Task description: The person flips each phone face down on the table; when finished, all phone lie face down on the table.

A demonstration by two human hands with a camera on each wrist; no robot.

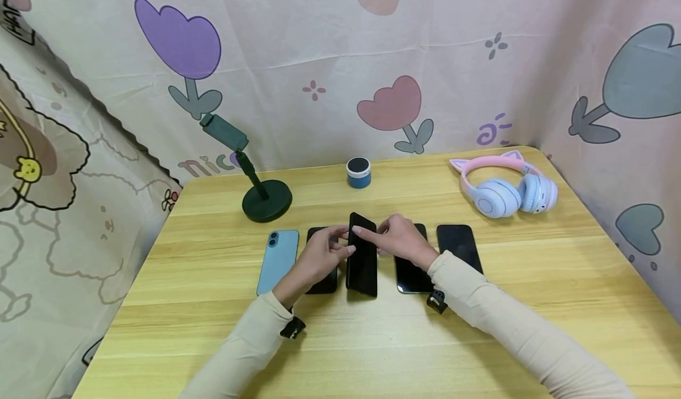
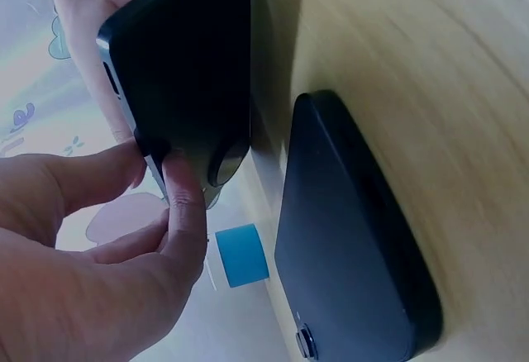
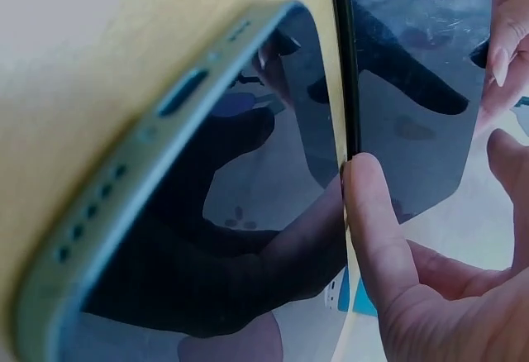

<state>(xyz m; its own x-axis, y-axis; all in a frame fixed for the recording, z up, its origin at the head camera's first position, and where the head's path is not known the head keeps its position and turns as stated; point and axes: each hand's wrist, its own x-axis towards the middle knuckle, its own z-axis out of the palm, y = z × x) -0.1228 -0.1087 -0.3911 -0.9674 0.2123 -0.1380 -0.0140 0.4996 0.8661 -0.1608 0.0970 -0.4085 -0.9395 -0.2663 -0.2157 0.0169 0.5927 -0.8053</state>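
Note:
Both hands hold a black phone [image 1: 363, 269] in the middle of a row of phones on the table. It is tilted up on its long side, its dark glossy face toward the right. My left hand [image 1: 319, 254] pinches its left edge between thumb and fingers. From the other side my right hand [image 1: 400, 238] grips it, thumb across the upper face and a fingertip at the right edge. Beside the left hand lies a dark phone [image 2: 347, 246], back up. Under the right wrist is a black-screened phone [image 3: 207, 205] with a pale green frame.
A light blue phone [image 1: 279, 260] lies at the row's left end and another dark phone [image 1: 460, 245] at its right end. Behind stand a dark green desk lamp [image 1: 267, 201], a small blue speaker [image 1: 359, 174] and cat-ear headphones [image 1: 497, 195]. Printed cloth [image 1: 298, 44] hangs behind the table [image 1: 340, 352].

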